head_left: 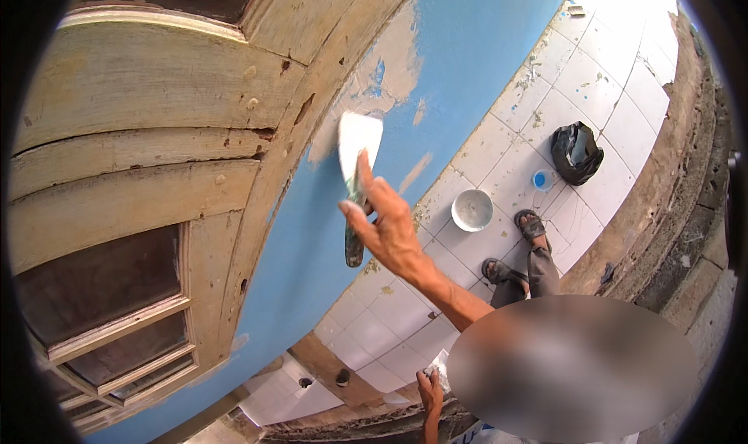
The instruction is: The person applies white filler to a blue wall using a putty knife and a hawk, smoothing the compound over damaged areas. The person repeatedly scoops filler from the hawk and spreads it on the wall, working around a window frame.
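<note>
My right hand (pixel 393 226) grips a putty knife (pixel 361 136) by its dark handle, with the index finger laid along the blade. The wide, whitish blade meets the blue wall (pixel 300 210) at the lower end of a rough beige filler patch (pixel 397 66), beside the wooden frame. Lower in the view, my left hand (pixel 431 389) is closed on a pale flat piece (pixel 442 368); its kind is unclear, and a blurred patch hides part of it. That blur also covers where my right arm begins.
A weathered wooden frame (pixel 140 78) with glass panes fills the left side. On the stained tile floor (pixel 499 148) are a white bowl (pixel 472 210) of greyish material, a small cup (pixel 543 180) of blue paint and a black plastic bag (pixel 576 153). My sandalled feet (pixel 531 224) stand beside the bowl.
</note>
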Action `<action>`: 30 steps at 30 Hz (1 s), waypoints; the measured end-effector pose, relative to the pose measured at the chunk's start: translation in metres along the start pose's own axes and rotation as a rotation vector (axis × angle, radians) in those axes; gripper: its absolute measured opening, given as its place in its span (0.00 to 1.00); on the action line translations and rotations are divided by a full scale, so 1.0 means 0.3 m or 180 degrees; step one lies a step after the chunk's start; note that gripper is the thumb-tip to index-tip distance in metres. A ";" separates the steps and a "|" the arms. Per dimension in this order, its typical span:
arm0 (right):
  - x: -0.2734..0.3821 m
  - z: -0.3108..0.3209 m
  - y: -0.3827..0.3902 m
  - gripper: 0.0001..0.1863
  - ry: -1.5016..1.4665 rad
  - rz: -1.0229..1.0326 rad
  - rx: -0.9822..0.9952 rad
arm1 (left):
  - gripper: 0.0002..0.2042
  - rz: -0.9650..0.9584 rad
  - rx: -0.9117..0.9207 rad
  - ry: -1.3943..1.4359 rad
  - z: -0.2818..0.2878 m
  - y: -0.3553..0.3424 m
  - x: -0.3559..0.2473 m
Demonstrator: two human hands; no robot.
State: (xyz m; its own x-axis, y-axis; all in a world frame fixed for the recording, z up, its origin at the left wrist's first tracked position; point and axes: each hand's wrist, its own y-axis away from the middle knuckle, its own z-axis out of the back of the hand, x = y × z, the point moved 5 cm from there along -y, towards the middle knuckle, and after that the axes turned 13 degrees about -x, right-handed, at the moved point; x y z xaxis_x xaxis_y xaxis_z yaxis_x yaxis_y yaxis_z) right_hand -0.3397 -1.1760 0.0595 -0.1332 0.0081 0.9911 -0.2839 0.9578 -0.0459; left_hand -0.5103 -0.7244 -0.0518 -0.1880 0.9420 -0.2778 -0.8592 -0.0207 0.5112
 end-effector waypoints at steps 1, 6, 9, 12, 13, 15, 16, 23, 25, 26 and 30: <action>0.001 -0.009 0.030 0.43 0.0179 0.0163 0.0066 | 0.22 -0.0031 -0.0028 0.0009 -0.005 -0.001 0.007; -0.078 0.033 0.117 0.45 0.0653 0.0483 0.0453 | 0.22 0.0023 -0.0032 0.0094 -0.006 -0.010 0.004; -0.099 0.090 0.035 0.48 0.0690 0.0831 -0.0080 | 0.22 -0.0055 -0.0073 0.0131 -0.015 -0.005 0.028; -0.121 0.098 -0.088 0.49 0.0638 0.1109 -0.0427 | 0.22 -0.0036 -0.0052 0.0107 -0.022 -0.015 0.070; -0.126 0.092 -0.108 0.49 0.0610 0.1184 -0.0488 | 0.22 -0.0064 -0.0081 0.0142 -0.022 -0.010 0.071; -0.132 0.052 -0.117 0.49 0.0769 0.1209 -0.0453 | 0.22 -0.0028 -0.0085 0.0056 -0.023 -0.006 0.074; -0.139 0.029 -0.119 0.49 0.0856 0.1220 -0.0440 | 0.22 0.0032 -0.0052 -0.0068 -0.022 -0.004 0.071; -0.288 0.053 0.019 0.47 0.1238 0.0979 0.0058 | 0.19 -0.0032 -0.0212 0.0009 -0.023 -0.016 0.082; -0.293 0.119 0.044 0.44 0.1521 0.1070 0.0165 | 0.18 -0.0195 -0.0277 -0.0091 -0.020 -0.016 0.063; -0.273 0.145 0.033 0.43 0.1639 0.1319 0.0111 | 0.18 -0.0281 -0.0305 -0.0137 -0.021 -0.018 0.052; -0.123 0.186 -0.094 0.42 0.1891 0.2349 -0.0091 | 0.20 -0.0085 -0.0110 -0.0063 -0.042 -0.014 0.088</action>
State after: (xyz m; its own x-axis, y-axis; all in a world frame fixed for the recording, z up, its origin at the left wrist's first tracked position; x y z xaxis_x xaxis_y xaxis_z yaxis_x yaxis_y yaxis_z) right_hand -0.3797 -1.2193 0.0173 0.2376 0.7518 0.6151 -0.2966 0.6591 -0.6911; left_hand -0.5176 -0.7037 -0.0714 -0.1558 0.9488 -0.2746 -0.8797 -0.0068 0.4755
